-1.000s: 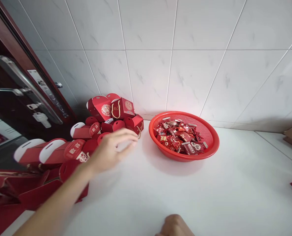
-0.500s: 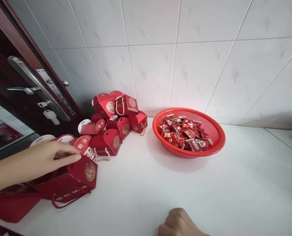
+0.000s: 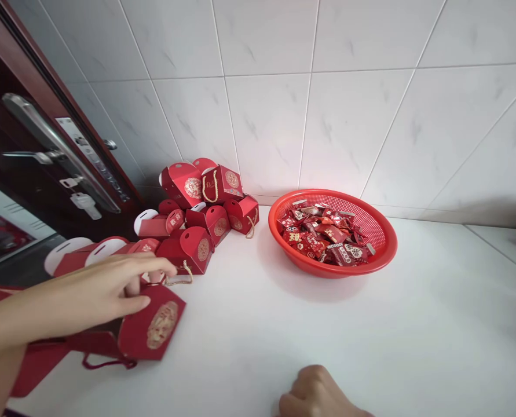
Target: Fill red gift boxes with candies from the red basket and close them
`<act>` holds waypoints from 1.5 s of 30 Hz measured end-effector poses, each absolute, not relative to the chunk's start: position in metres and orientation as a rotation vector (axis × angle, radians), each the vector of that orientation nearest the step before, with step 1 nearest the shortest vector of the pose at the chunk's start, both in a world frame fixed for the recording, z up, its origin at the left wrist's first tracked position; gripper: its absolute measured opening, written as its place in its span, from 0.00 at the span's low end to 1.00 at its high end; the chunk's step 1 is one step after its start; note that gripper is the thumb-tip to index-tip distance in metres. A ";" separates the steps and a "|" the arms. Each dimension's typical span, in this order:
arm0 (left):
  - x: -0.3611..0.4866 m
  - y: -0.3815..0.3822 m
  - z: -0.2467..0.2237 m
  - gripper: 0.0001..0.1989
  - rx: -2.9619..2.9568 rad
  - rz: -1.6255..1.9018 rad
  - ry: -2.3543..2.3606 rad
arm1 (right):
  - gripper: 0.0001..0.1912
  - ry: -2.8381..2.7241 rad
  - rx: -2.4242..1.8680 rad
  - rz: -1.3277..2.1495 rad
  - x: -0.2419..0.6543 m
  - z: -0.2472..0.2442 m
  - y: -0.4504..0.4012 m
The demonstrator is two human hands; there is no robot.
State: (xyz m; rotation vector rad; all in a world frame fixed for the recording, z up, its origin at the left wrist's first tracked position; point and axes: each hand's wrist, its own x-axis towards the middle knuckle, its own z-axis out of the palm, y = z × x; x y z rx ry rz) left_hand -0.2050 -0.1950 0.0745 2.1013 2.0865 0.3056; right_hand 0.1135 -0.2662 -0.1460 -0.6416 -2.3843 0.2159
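At the left, my left hand (image 3: 123, 284) grips the open top flap of a dark red gift box (image 3: 164, 324), thumb on one side and fingers on the other. This box is tilted, with a gold round emblem on its end and a dark red cord handle hanging low. My right hand (image 3: 321, 394) is a closed fist over the front of the white table; its fingers face away, so whatever it may hold is hidden. A red plastic basket (image 3: 385, 260) holds many small red-wrapped candies (image 3: 327, 234) and stands apart from both hands.
Several red gift boxes (image 3: 183, 252) with rope handles are piled in the back left corner and along the left side. Behind the white table (image 3: 249, 330) rises a tiled wall (image 3: 266, 127). A dark red door (image 3: 44, 202) with keys in its lock stands at the left.
My left hand has pulled the gift box a little to the right and towards me, tilting it. The fist of my right hand has stayed in place.
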 end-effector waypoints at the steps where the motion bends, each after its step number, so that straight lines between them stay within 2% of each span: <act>1: -0.196 -0.195 0.076 0.15 2.146 0.208 1.979 | 0.20 -2.355 -0.629 0.259 0.114 -0.143 -0.265; 4: -0.160 -0.187 0.082 0.20 2.250 0.113 1.758 | 0.18 -2.176 -0.657 0.376 0.119 -0.126 -0.260; 7: -0.112 -0.169 0.082 0.23 2.347 0.224 1.486 | 0.12 -1.988 -0.778 0.401 0.127 -0.103 -0.254; 9: -0.078 -0.156 0.077 0.21 2.351 0.315 1.340 | 0.11 -1.906 -0.847 0.403 0.136 -0.090 -0.249; 16: -0.009 -0.136 0.048 0.18 2.183 0.428 0.964 | 0.14 -1.700 -0.920 0.307 0.166 -0.080 -0.233; 21: -0.020 -0.141 0.041 0.16 2.137 0.580 0.859 | 0.16 -1.621 -0.984 0.349 0.173 -0.076 -0.228; 24: -0.038 -0.140 0.043 0.09 2.233 0.674 0.860 | 0.10 -1.620 -0.969 0.296 0.174 -0.067 -0.223; 26: -0.049 -0.138 0.044 0.08 2.296 0.672 0.894 | 0.05 -1.678 -0.934 0.225 0.173 -0.058 -0.218; 30: -0.060 -0.136 0.046 0.11 2.351 0.569 0.966 | 0.15 -1.850 -0.836 0.111 0.167 -0.034 -0.205; 35: -0.058 -0.139 0.043 0.13 2.421 0.353 0.934 | 0.08 -2.032 -0.832 -0.026 0.160 -0.015 -0.191; 40: -0.063 -0.138 0.044 0.17 2.409 0.330 0.997 | 0.08 -2.071 -0.858 -0.157 0.166 -0.018 -0.184; 45: -0.076 -0.135 0.055 0.10 2.436 0.207 0.994 | 0.03 -2.084 -0.900 -0.059 0.174 -0.022 -0.185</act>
